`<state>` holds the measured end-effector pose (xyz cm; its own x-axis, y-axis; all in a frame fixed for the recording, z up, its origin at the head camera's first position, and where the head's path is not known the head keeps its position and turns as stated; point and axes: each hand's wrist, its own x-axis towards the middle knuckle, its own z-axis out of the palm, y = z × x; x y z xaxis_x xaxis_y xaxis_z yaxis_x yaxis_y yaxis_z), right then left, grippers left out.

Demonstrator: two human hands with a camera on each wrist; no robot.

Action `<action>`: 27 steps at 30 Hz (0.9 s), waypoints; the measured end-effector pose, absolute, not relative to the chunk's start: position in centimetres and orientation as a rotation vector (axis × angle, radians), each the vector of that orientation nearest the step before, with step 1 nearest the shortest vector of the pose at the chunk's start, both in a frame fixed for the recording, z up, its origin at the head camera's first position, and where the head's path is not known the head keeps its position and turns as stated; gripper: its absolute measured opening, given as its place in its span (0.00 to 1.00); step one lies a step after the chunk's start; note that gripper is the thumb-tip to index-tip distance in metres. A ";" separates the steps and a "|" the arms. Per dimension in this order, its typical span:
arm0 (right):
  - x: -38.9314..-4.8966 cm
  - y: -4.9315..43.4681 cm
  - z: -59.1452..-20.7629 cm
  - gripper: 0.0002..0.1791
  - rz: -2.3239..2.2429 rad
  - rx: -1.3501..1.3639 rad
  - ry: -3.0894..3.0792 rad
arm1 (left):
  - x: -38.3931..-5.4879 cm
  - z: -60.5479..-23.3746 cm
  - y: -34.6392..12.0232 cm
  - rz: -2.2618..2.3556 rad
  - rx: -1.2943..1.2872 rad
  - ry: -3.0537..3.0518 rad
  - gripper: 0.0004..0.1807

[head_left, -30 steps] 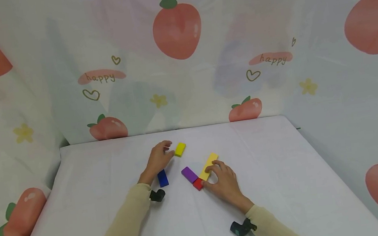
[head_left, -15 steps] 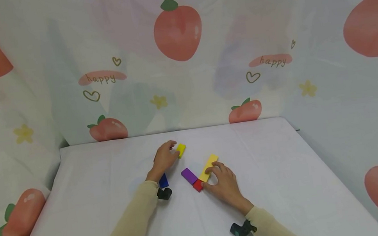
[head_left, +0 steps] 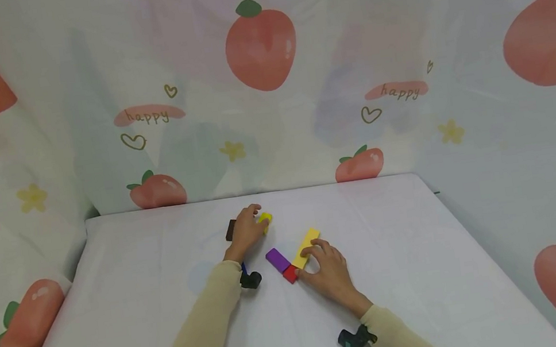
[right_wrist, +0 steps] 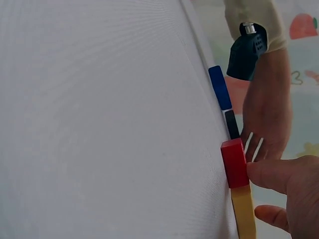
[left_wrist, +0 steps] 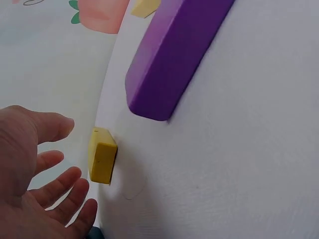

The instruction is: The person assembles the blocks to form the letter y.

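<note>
My left hand (head_left: 246,232) reaches over the back of the table, thumb and fingers spread around a small bright yellow block (left_wrist: 103,157). In the left wrist view a gap shows between the fingertips and that block. My right hand (head_left: 330,268) rests by a corner of joined blocks, its thumb against the red block (right_wrist: 234,163) and its loosely bent fingers at the long pale yellow block (head_left: 307,244). A purple block (head_left: 278,260) meets the red one from the other side, forming a V shape.
Left of my left hand lies a dark brown block (head_left: 230,230). A blue block (right_wrist: 220,88), mostly hidden under my left wrist in the head view, lies nearer. A white cloth covers the table (head_left: 425,271), with a fruit-patterned curtain (head_left: 273,133) behind.
My left hand has moved right to the small yellow block, uncovering the dark brown block and covering most of the blue one. The right hand and joined blocks have stayed put.
</note>
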<state>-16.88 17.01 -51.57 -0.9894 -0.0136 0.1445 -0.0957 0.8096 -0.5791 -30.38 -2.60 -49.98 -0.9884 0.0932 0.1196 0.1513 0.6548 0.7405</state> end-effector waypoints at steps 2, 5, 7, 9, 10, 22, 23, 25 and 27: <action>-16.9 17.0 -51.6 0.20 0.927 0.088 -2.856 | -30.4 -50.1 -2.5 -1.259 -0.177 -2.814 0.25; -17.0 17.0 -51.6 0.20 0.933 0.085 -2.854 | -30.2 -50.2 -2.3 -1.239 -0.130 -2.851 0.26; -16.9 17.0 -51.6 0.20 0.938 0.082 -2.854 | -30.1 -50.3 -2.3 -1.216 -0.111 -2.881 0.26; -16.9 17.0 -51.5 0.20 0.938 0.087 -2.855 | -30.1 -50.4 -2.2 -1.196 -0.110 -2.897 0.27; -16.9 17.1 -51.5 0.20 0.938 0.089 -2.855 | -30.0 -50.4 -2.2 -1.186 -0.113 -2.901 0.27; -17.0 17.1 -51.6 0.20 0.938 0.104 -2.851 | -30.0 -50.9 -2.1 -1.155 -0.144 -2.867 0.24; -17.0 17.1 -51.6 0.20 0.938 0.101 -2.852 | -30.0 -50.9 -2.1 -1.159 -0.140 -2.867 0.24; -17.0 17.1 -51.7 0.20 0.936 0.099 -2.851 | -30.0 -51.1 -2.1 -1.164 -0.130 -2.870 0.24; -16.9 17.1 -51.7 0.20 0.945 0.092 -2.850 | -30.0 -51.2 -2.1 -1.183 -0.115 -2.875 0.24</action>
